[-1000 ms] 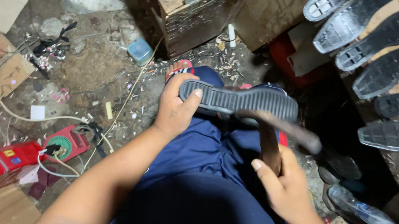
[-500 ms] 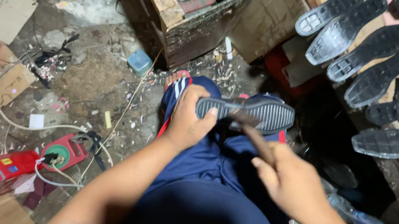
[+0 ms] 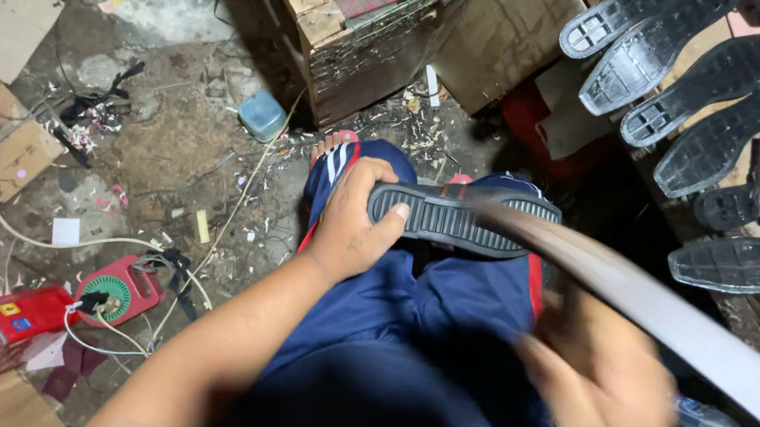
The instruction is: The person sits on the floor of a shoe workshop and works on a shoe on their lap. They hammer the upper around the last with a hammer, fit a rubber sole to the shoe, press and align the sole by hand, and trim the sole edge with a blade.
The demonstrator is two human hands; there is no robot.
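Left hand (image 3: 350, 229) closed on the heel end of a black shoe sole (image 3: 462, 219), thumb on the tread, sole resting across the knees at 12 o'clock from the lap. Right hand (image 3: 605, 400), motion-blurred, appears wrapped on a long blade-like tool (image 3: 678, 326) crossing the sole toward 4 o'clock. Judgement: keep left thumb clear of the tool's path; brace the sole firmly. More soles (image 3: 708, 100) lie at 2 o'clock.

the shoe sole (image 3: 462, 220) looks like matt black rubber with a ribbed tread. the blurred tool (image 3: 669, 320) has a smooth, dull grey sheen like metal. the trousers (image 3: 444, 320) are soft blue cloth. the crate (image 3: 348, 14) is rough wood over wire mesh; the floor (image 3: 165, 136) is gritty concrete.
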